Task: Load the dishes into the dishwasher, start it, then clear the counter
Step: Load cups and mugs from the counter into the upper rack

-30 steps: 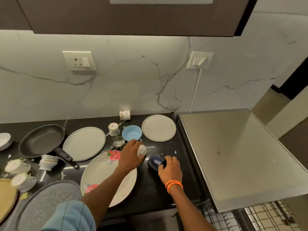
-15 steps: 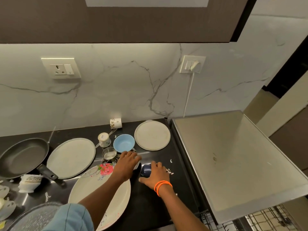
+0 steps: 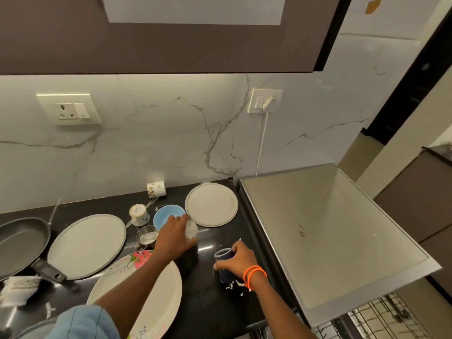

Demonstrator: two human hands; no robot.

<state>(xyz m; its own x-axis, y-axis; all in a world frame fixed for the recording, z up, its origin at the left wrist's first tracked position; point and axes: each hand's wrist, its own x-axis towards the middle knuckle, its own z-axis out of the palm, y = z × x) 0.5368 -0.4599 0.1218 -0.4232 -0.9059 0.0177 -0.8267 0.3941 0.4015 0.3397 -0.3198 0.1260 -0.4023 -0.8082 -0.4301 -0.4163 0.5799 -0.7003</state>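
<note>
My left hand (image 3: 175,237) grips a small white cup (image 3: 191,231) above the black counter (image 3: 215,311), just in front of a light blue bowl (image 3: 166,214). My right hand (image 3: 238,259) holds a dark blue cup (image 3: 223,256), lifted and tilted over the counter. An orange band circles that wrist. A large floral plate (image 3: 156,297) lies under my left forearm. The dishwasher (image 3: 330,231) stands to the right, and its wire rack (image 3: 381,319) shows at the bottom right.
Two grey plates (image 3: 85,245) (image 3: 211,204), a frying pan (image 3: 22,243), a steel measuring cup (image 3: 148,237) and two small patterned cups (image 3: 139,214) (image 3: 156,189) sit on the counter. A white patterned cup (image 3: 19,287) lies at the left. A cabinet hangs overhead.
Both hands have risen off the counter with their cups. The right hand has drawn the blue cup nearer and to the right. The camera has tilted up and right.
</note>
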